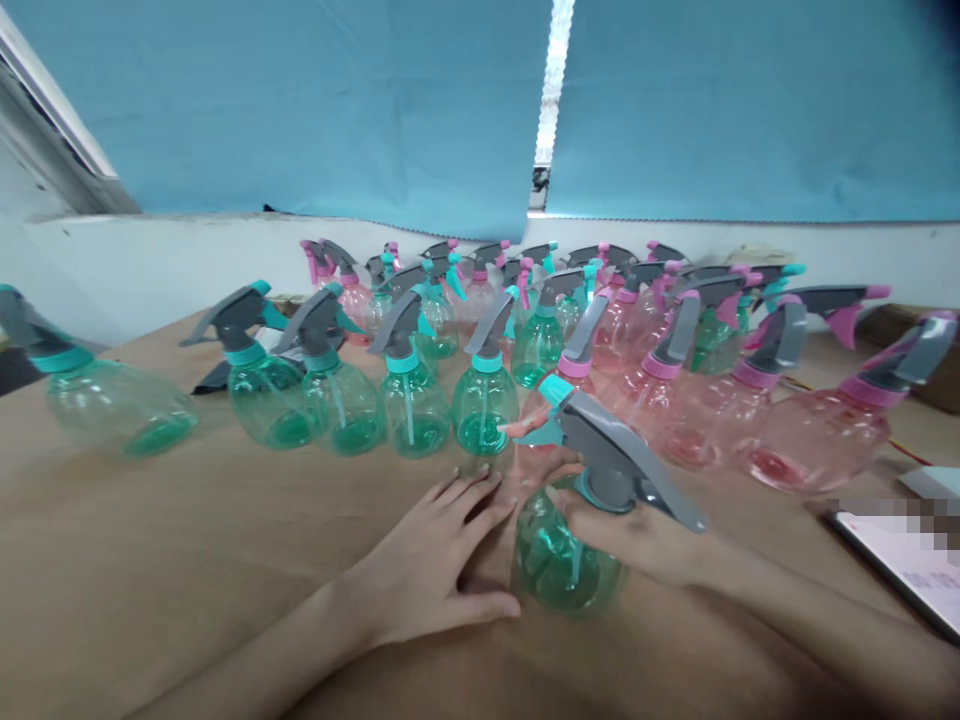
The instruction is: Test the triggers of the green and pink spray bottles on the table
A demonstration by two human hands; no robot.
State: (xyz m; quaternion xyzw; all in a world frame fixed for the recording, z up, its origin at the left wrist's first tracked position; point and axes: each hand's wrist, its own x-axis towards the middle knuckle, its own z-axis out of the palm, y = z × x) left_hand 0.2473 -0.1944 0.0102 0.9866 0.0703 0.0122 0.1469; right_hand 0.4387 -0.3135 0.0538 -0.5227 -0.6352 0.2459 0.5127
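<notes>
Green plastic spray bottle (566, 565), fitted with a grey trigger head (626, 455) and a teal collar, shown slightly tilted at the near edge of the assembled bottles. It is held low over the table, in front of the other bottles and closer to the viewer. The bottle is gripped at the neck, just below the collar, by the right hand (622, 525), which is closed around it; the fingers are partly hidden behind the neck. The left hand (427, 565) is open, with the fingers spread and the palm turned down over the table. It lies just beside the bottle, and contact between the two cannot be confirmed. Behind the hands, green spray bottles (412, 415) are stood on the left and pink spray bottles (825, 440) on the right, with further bottles of both colours crowded in rear rows. The surface is covered by a brown paper sheet (150, 560). A tablet (900, 570) is seen at the right edge, its upper corner obscured by a pixelated patch. A white wall (150, 265) is seen beyond the table, and a blue sheet (262, 100) is hung above it.
</notes>
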